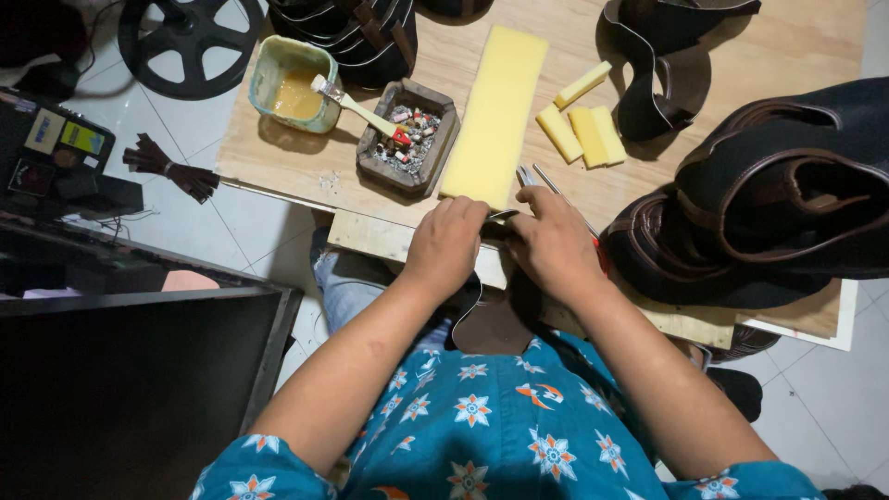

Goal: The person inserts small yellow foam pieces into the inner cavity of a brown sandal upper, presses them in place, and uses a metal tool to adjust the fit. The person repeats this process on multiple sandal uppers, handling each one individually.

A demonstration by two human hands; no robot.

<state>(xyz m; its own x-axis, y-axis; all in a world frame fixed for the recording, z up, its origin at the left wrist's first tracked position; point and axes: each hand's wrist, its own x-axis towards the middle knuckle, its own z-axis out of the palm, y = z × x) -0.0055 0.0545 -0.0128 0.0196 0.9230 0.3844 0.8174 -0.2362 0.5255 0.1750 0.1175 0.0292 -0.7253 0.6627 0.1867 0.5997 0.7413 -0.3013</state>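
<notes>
Two bare hands meet at the near edge of the pale wooden tabletop (278, 153), both pressed down on a dark brown curved piece of leather (486, 319) that hangs off the edge toward the person's lap. The left hand (447, 245) lies knuckles-up with its fingers (463, 211) curled over the leather's upper end, apparently pinning it flat against the board. The right hand (553, 243) is likewise closed over the same end, just beside the left; whether it also grips a tool I cannot tell, though slim metal scissors with a red grip (546, 185) lie partly under it, blades pointing away.

Working over the edge lets the bulk of the leather drop free while only the part being handled rests on wood. A long yellow foam strip (495, 111) lies just beyond the left hand, and several small yellow foam blocks (579, 125) sit to its right, near enough to reach. A pale green tub of amber glue (294, 83) with a white-handled brush (356, 106) resting across it stands well back, beside a square dark wooden tray of odds and ends (407, 139), out of the hands' way. Dark brown leather shoes (769, 204) crowd the right side, apart from the work.
</notes>
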